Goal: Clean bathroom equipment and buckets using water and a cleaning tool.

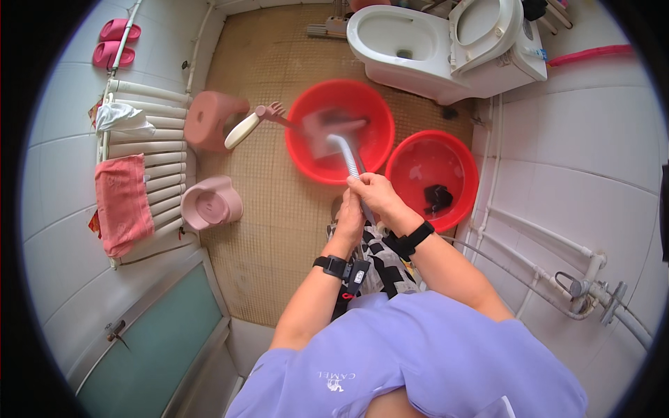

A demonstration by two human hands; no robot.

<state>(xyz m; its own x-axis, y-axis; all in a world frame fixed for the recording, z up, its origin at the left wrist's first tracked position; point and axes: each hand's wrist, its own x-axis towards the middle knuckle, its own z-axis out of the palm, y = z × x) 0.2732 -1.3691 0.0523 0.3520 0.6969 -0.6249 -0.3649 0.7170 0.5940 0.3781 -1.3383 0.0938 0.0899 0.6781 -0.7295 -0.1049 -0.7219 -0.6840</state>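
A grey corrugated hose (350,161) runs through both my hands, its bent end above a large red basin (383,111). Closest to that end, my right hand (378,193) grips the hose with thumb and fingers. My left hand (350,217) is closed around it just below, pressed against the right; some of its fingers are hidden. In the basin lies a pinkish-grey item in water, too blurred to tell its kind. A second red basin (468,171) stands to the right, holding water and a black cloth (437,199).
A white toilet (432,66) stands at the far right. Pink stools (212,120) and a cream-handled pink tool (242,131) are left of the basin. A radiator (165,150) with a pink towel (124,202) lines the left wall. Pipes and a tap (582,287) occupy the right wall.
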